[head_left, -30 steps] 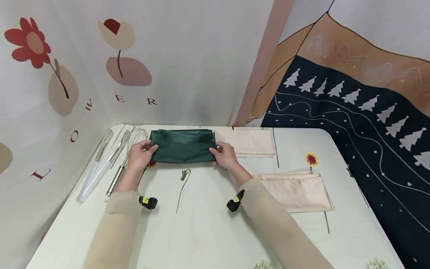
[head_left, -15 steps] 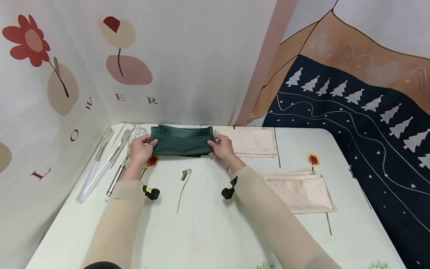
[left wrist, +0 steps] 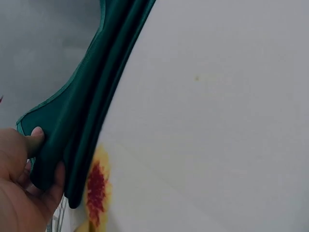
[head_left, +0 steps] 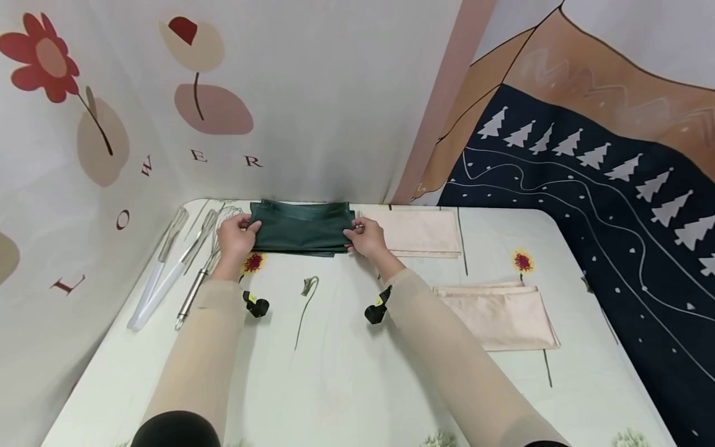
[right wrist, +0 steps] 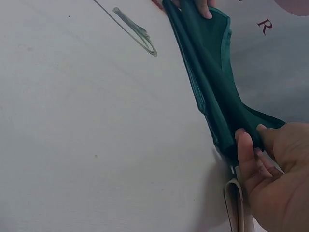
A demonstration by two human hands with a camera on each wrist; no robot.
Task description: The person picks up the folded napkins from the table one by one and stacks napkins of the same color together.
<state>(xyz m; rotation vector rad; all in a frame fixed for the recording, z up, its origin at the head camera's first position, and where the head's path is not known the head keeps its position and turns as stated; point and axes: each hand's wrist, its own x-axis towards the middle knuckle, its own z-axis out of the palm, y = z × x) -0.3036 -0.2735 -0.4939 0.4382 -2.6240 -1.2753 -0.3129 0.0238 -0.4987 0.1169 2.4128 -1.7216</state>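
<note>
A folded dark green cloth (head_left: 301, 228) lies at the far edge of the table, between my two hands. My left hand (head_left: 236, 239) pinches its left end, thumb on top and fingers beneath; the left wrist view shows the layered folds of the green cloth (left wrist: 87, 96) in that grip. At the opposite end my right hand (head_left: 368, 239) pinches the cloth between thumb and fingers. In the right wrist view the fingers (right wrist: 247, 154) sit at the edge of the green cloth (right wrist: 212, 82). Just right of it lies a folded pale pink cloth (head_left: 416, 233).
Left of the cloth lie a whisk (head_left: 195, 295) and two white-handled utensils (head_left: 164, 292). Another folded pink cloth (head_left: 503, 316) rests nearer, at the right. Fabric walls (head_left: 324, 124) stand behind the table's back edge. Flowers are printed on the tablecloth (head_left: 335, 385).
Both hands have moved the green cloth away from me, toward the table's back edge, and its near side sits lower now. The pink cloths and utensils stay where they were.
</note>
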